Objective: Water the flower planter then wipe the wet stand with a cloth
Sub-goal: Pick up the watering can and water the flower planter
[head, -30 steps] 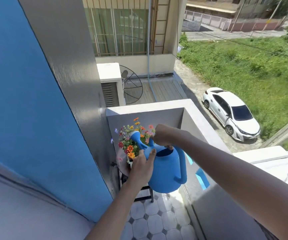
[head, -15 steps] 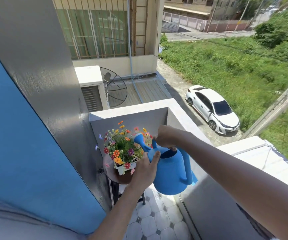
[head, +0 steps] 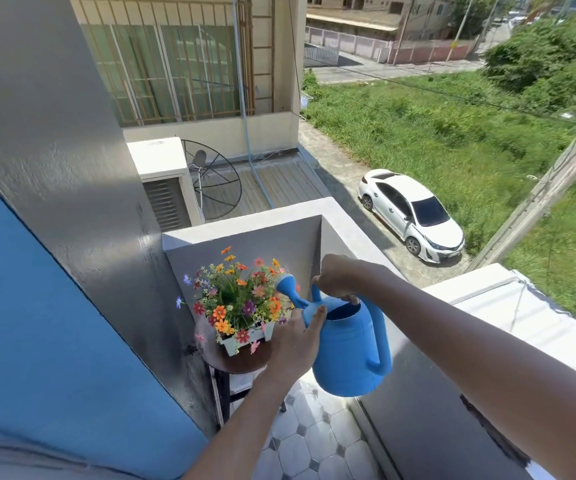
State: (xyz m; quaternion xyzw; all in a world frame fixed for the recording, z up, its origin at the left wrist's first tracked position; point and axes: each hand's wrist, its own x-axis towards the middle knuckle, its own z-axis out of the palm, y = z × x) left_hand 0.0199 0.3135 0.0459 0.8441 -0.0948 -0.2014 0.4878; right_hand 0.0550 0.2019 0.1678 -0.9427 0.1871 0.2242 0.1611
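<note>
Two hands held a blue watering can over a balcony corner. The right hand was closed around the can's top handle, above the open fill hole, and carried the weight. The left hand lay against the can's front wall below the base of the spout, fingers loosely curled and pressed to the plastic, steadying more than gripping. The rose at the tip of the spout stood at blossom height, at the right edge of the flower planter, a small white box of mixed orange, red and purple flowers. No stream of water could be made out. The planter rested on the round dark top of the stand, whose dark frame stood on the tiled floor between the grey wall and the balcony parapet.

Risks, as judged: the rose sat near the planter's rim, so a steeper tilt might send water past the box onto the stand top and the tiles. The planter looked light and tall with foliage; a nudge from the spout could tip it off the small round top. The left hand's open hold gave little control if the can swung. No cloth was visible, so the wiping step was not yet prepared.
</note>
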